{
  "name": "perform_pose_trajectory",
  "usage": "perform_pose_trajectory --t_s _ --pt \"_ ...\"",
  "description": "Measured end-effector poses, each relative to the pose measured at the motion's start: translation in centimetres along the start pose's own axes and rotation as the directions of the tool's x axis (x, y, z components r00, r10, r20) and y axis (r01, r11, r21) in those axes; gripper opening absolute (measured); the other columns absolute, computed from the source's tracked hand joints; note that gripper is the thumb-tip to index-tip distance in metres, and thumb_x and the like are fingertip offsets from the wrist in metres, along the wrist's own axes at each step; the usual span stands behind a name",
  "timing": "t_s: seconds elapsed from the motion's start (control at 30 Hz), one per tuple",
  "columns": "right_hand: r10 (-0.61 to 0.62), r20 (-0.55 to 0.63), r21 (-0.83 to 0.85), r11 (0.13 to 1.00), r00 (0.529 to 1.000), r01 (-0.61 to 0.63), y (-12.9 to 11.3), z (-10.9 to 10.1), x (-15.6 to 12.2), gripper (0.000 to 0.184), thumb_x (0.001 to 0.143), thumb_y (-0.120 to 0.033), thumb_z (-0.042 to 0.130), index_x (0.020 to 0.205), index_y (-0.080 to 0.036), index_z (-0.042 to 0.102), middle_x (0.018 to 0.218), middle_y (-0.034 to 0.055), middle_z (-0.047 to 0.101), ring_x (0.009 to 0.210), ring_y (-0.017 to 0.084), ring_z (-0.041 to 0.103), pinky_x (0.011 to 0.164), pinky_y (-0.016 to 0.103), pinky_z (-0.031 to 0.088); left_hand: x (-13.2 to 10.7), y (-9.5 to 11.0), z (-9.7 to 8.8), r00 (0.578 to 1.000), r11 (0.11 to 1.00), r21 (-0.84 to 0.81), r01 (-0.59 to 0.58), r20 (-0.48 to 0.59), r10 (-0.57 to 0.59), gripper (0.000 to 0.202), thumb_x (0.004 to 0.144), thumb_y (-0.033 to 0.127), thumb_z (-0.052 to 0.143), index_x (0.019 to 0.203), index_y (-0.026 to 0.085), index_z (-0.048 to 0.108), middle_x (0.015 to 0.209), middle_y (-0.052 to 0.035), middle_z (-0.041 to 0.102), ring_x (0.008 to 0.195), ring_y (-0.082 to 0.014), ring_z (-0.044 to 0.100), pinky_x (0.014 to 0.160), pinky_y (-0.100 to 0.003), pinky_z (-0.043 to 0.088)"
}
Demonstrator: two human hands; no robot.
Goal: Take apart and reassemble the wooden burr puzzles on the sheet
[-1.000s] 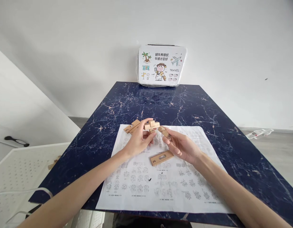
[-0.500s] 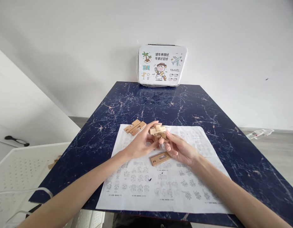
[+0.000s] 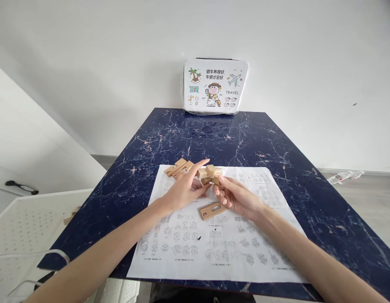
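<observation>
A wooden interlocking puzzle [image 3: 210, 171], built of pale notched blocks, is held just above the printed sheet [image 3: 182, 269]. My right hand [image 3: 241, 198] pinches its right side between thumb and fingers. On the other side, my left hand [image 3: 182, 189] grips it with the thumb low and the index finger stretched out away from the blocks; its other fingers are partly hidden. Below the puzzle, a flat slotted wooden piece [image 3: 207, 211] marked 2 lies on the paper. Two more flat notched wooden pieces [image 3: 175, 167] lie side by side beyond my left hand.
The sheet, covered in small line diagrams, lies on a dark blue marbled table [image 3: 214, 143]. A white case with cartoon prints [image 3: 215, 88] stands against the wall at the far edge. At left is a white perforated surface [image 3: 27, 223] with a white cable [image 3: 40, 253].
The puzzle has turned a little between my hands. My left index finger has lifted off it and straightened. The flat pieces have stayed in place.
</observation>
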State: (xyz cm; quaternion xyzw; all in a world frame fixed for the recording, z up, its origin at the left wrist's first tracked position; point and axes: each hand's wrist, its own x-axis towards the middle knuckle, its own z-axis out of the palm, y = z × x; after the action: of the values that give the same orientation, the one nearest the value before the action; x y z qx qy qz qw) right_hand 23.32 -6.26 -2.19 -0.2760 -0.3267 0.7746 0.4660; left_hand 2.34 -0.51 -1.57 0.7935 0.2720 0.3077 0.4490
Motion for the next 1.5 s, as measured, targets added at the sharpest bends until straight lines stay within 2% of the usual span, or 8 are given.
perform_pose_trajectory --t_s 0.4,0.53,0.67,0.77,0.9,1.13,1.3,1.5 --pt "-0.061 -0.056 -0.017 0.998 0.997 0.06 -0.1 0.6 0.0 0.03 0.093 -0.046 0.082 0.105 -0.02 0.071 0.082 -0.0008 0.065 0.055 0.007 0.048 0.048 0.018 0.046 0.3 0.6 0.3 0.998 0.996 0.068 -0.055 -0.037 0.057 0.031 0.11 0.038 0.053 0.139 0.027 0.056 0.103 -0.0048 0.07 0.065 -0.0151 0.069 0.058 -0.028 0.059" --pt "-0.11 -0.101 -0.005 0.994 0.989 0.11 -0.1 0.8 -0.1 0.026 0.093 -0.043 0.083 0.096 -0.02 0.07 0.079 -0.0021 0.056 0.059 0.008 0.042 0.05 0.018 0.041 0.6 0.8 0.3 0.983 0.987 0.134 -0.088 -0.15 0.108 0.022 0.108 0.039 0.056 0.121 0.023 0.064 0.12 -0.01 0.064 0.091 -0.0205 0.068 0.066 -0.029 0.059" --pt "-0.161 -0.124 -0.075 0.985 0.979 0.153 -0.2 0.7 0.0 0.028 0.095 -0.045 0.08 0.086 -0.021 0.067 0.07 -0.0064 0.035 0.056 0.009 0.024 0.044 0.02 0.027 0.8 1.0 0.3 0.987 0.996 0.079 -0.052 -0.147 0.063 0.026 0.108 0.044 0.055 0.102 0.021 0.064 0.09 -0.0037 0.061 0.078 -0.0175 0.063 0.066 -0.028 0.054" --pt "-0.155 -0.117 -0.116 0.983 0.981 0.142 -0.4 0.8 -0.1 0.028 0.094 -0.045 0.081 0.09 -0.02 0.069 0.072 -0.0064 0.032 0.057 0.009 0.019 0.044 0.021 0.022 0.8 1.1 0.4 0.993 0.997 -0.072 0.019 -0.113 -0.027 0.027 0.109 0.047 0.053 0.113 0.021 0.062 0.077 0.0012 0.056 0.061 -0.0134 0.058 0.058 -0.026 0.05" --pt "-0.117 -0.101 -0.123 0.987 0.988 0.105 -0.9 1.0 -0.2 0.027 0.09 -0.041 0.086 0.099 -0.02 0.072 0.077 -0.0036 0.041 0.061 0.01 0.025 0.047 0.023 0.023 0.7 1.0 0.4 0.985 0.987 -0.153 0.04 -0.16 -0.065 0.037 0.108 0.047 0.057 0.138 0.025 0.054 0.095 -0.0022 0.062 0.064 -0.0125 0.061 0.06 -0.027 0.054" --pt "-0.114 -0.121 -0.227 0.97 0.986 0.084 -0.9 0.9 -0.2 0.033 0.088 -0.049 0.085 0.105 -0.022 0.075 0.074 -0.0022 0.043 0.064 0.014 0.027 0.054 0.029 0.024 0.7 0.3 0.2 0.981 0.998 -0.047 -0.04 -0.191 0.03 0.034 0.108 0.045 0.06 0.134 0.023 0.058 0.106 -0.0054 0.068 0.063 -0.011 0.062 0.059 -0.027 0.055" --pt "-0.193 -0.191 -0.37 0.922 0.962 0.111 -0.3 0.7 -0.1 0.04 0.088 -0.052 0.083 0.118 -0.026 0.075 0.084 0.0008 0.054 0.069 0.016 0.039 0.063 0.032 0.035 0.6 0.3 0.3 0.964 0.986 0.087 -0.139 -0.216 0.155 0.032 0.107 0.04 0.061 0.134 0.023 0.06 0.118 -0.0089 0.07 0.08 -0.016 0.072 0.068 -0.03 0.061" --pt "-0.274 -0.132 -0.476 0.861 0.953 0.182 -0.2 1.0 -0.4 0.039 0.096 -0.05 0.075 0.132 -0.034 0.073 0.117 0.0049 0.071 0.1 0.023 0.062 0.096 0.041 0.048 0.6 0.5 0.2 0.942 0.961 0.189 -0.201 -0.23 0.243 0.029 0.108 0.036 0.059 0.134 0.022 0.06 0.116 -0.0092 0.072 0.093 -0.0192 0.074 0.073 -0.031 0.062"
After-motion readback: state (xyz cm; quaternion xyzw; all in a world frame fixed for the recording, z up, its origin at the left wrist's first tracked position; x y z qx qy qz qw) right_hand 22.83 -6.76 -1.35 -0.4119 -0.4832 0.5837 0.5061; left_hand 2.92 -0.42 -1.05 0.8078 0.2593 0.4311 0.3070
